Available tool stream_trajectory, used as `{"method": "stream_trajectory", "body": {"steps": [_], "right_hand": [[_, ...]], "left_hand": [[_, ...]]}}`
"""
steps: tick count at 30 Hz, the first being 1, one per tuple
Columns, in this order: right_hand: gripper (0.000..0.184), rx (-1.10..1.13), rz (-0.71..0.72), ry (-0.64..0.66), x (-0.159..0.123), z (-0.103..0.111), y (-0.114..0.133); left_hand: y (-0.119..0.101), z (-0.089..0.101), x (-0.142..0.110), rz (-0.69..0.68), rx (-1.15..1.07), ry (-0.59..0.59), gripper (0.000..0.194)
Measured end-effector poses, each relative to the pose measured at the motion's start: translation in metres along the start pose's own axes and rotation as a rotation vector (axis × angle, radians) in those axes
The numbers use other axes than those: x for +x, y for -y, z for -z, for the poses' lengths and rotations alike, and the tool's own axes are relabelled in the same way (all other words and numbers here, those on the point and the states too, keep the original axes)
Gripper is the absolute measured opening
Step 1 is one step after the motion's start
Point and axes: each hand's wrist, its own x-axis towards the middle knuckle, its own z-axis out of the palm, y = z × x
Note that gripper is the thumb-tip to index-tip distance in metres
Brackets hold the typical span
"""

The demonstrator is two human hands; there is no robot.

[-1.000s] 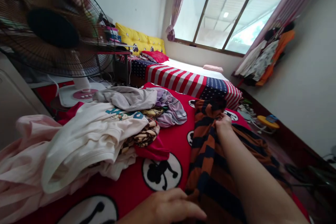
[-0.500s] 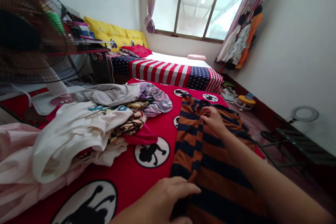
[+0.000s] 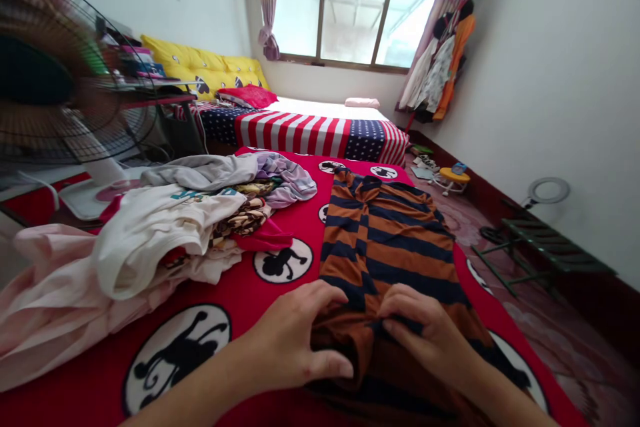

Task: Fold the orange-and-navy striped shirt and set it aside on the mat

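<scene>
An orange and navy striped shirt [image 3: 390, 233] lies spread lengthwise on the red bed cover [image 3: 240, 320] printed with black mouse heads. My left hand [image 3: 295, 340] grips a bunched fold at the shirt's near end, thumb under and fingers curled over it. My right hand [image 3: 425, 333] sits just beside it on the same near end, fingers bent and pinching the cloth. The two hands are a few centimetres apart.
A heap of clothes [image 3: 165, 227], white, pink, grey and lilac, covers the bed's left side. A standing fan [image 3: 55, 87] spins at far left. Beyond lies a second bed with a stars-and-stripes cover [image 3: 310, 130]. A green folding rack [image 3: 545, 247] stands on the floor at right.
My right hand drew back from the shirt's far collar end to its near end beside my left hand. The shirt now lies flatter and straighter. My view turned left and down.
</scene>
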Motion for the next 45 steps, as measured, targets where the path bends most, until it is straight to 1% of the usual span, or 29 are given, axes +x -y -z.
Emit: {"method": "stream_trajectory", "body": {"steps": [2,4,5,7,9,10,13,15,16,17,19,21,22,23,24,25,27,29,31,32,33,35,37,38,40,41,42,43,45], "right_hand": [[0.015,0.004,-0.006,0.015,-0.012,0.002,-0.003],[0.023,-0.021,-0.016,0.036,-0.024,0.0,-0.006],[0.025,-0.04,-0.025,0.039,-0.029,-0.001,-0.007],[0.029,-0.092,-0.035,0.038,-0.035,-0.005,-0.009],[0.029,-0.148,-0.031,0.037,-0.036,-0.006,-0.008],[0.029,-0.168,-0.021,0.035,-0.035,-0.005,-0.007],[0.029,-0.185,0.018,0.014,-0.032,-0.001,0.0],[0.029,-0.185,0.037,0.014,-0.032,0.0,0.002],[0.029,-0.188,0.042,0.02,-0.033,-0.001,0.002],[0.028,-0.192,0.045,0.032,-0.034,-0.002,0.002],[0.028,-0.201,0.035,0.06,-0.037,-0.006,-0.001],[0.028,-0.202,0.013,0.085,-0.037,-0.009,-0.003],[0.028,-0.199,0.003,0.098,-0.037,-0.009,-0.004],[0.028,-0.196,-0.004,0.11,-0.036,-0.009,-0.004],[0.028,-0.191,-0.009,0.12,-0.035,-0.008,-0.005],[0.028,-0.185,-0.011,0.131,-0.033,-0.007,-0.005],[0.027,-0.168,-0.02,0.14,-0.029,-0.004,-0.006],[0.027,-0.149,-0.041,0.144,-0.025,-0.003,-0.007],[0.026,-0.133,-0.069,0.155,-0.022,-0.002,-0.008],[0.026,-0.124,-0.086,0.162,-0.02,-0.001,-0.008],[0.024,-0.113,-0.107,0.167,-0.018,0.001,-0.009],[0.02,-0.108,-0.162,0.145,-0.014,0.009,-0.014],[0.013,-0.135,-0.215,0.054,-0.006,0.024,-0.03],[0.011,-0.161,-0.24,-0.021,-0.001,0.035,-0.042],[0.015,-0.234,-0.319,-0.209,0.011,0.063,-0.077],[0.016,-0.3,-0.385,-0.318,0.018,0.079,-0.098],[0.017,-0.386,-0.487,-0.423,0.025,0.095,-0.12],[0.018,-0.465,-0.63,-0.528,0.032,0.11,-0.141],[0.027,-0.518,-0.79,-0.631,0.043,0.138,-0.178]], "left_hand": [[0.003,0.003,-0.012,-0.045,0.128,0.083,0.065],[0.008,0.0,-0.023,-0.065,0.214,0.169,0.059],[0.01,-0.004,-0.027,-0.064,0.246,0.183,0.055],[0.014,-0.012,-0.031,-0.074,0.3,0.162,0.04],[0.015,-0.018,-0.032,-0.13,0.35,0.115,0.022],[0.013,-0.02,-0.032,-0.172,0.376,0.09,0.02],[0.005,-0.021,-0.029,-0.333,0.447,0.027,0.025],[0.001,-0.022,-0.029,-0.415,0.49,0.042,0.024],[-0.001,-0.022,-0.029,-0.418,0.507,0.073,0.021],[-0.003,-0.022,-0.03,-0.392,0.517,0.119,0.018],[-0.009,-0.02,-0.029,-0.282,0.501,0.245,0.013],[-0.018,-0.015,-0.024,-0.18,0.448,0.36,0.011],[-0.023,-0.011,-0.017,-0.163,0.416,0.398,0.011],[-0.028,-0.008,-0.008,-0.16,0.391,0.41,0.011],[-0.032,-0.005,0.004,-0.173,0.376,0.39,0.011],[-0.034,-0.004,0.02,-0.191,0.374,0.341,0.013],[-0.031,-0.008,0.058,-0.21,0.409,0.187,0.022],[-0.017,-0.019,0.101,-0.165,0.462,0.031,0.027],[0.004,-0.034,0.14,-0.128,0.51,-0.07,0.035],[0.016,-0.042,0.157,-0.097,0.536,-0.094,0.041],[0.027,-0.05,0.17,-0.067,0.558,-0.113,0.046],[0.047,-0.062,0.185,-0.06,0.6,-0.162,0.052],[0.06,-0.069,0.19,-0.089,0.63,-0.199,0.053],[0.064,-0.071,0.19,-0.104,0.64,-0.21,0.053],[0.067,-0.072,0.188,-0.121,0.653,-0.222,0.053],[0.067,-0.072,0.187,-0.125,0.657,-0.23,0.053],[0.067,-0.071,0.186,-0.125,0.66,-0.242,0.052],[0.066,-0.071,0.186,-0.125,0.662,-0.251,0.052],[0.064,-0.071,0.186,-0.124,0.661,-0.259,0.052]]}}
